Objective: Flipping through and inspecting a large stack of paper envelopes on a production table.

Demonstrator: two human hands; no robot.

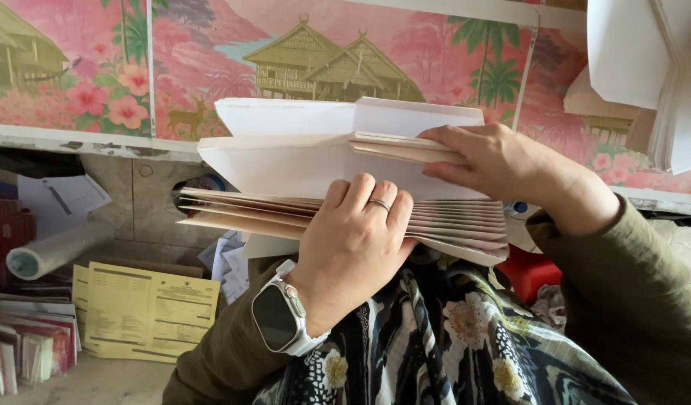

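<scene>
The left hand (356,244) clasps a thick stack of folded paper sheets (285,206) from below and in front, its fingers curled over the near edge so that the fanned folds spread out to either side of the knuckles. A ring (380,204) sits on one finger, and a smartwatch (278,316) with a dark face and pale strap wraps the wrist just below. The right hand (495,161) rests higher and to the right of that grip, its fingers pinching the top few sheets (394,146) and lifting them slightly apart from the rest of the stack. Both hands are closed on the paper, which is held up in front of the chest, above the lap.

Below the grip lies a dark floral cloth (443,337) over the lap, with olive sleeves (630,300) on both arms. Behind the stack runs a wall covering (98,67) painted with pink flowers, palms and wooden houses. Well to the left of the grip, on the floor, sit yellow printed forms (146,307), a roll of pale paper (53,251) and a row of stacked booklets (26,341). More white sheets (645,60) hang at the upper right, well apart from the hands. A red object (529,270) shows just right of the stack's lower edge.
</scene>
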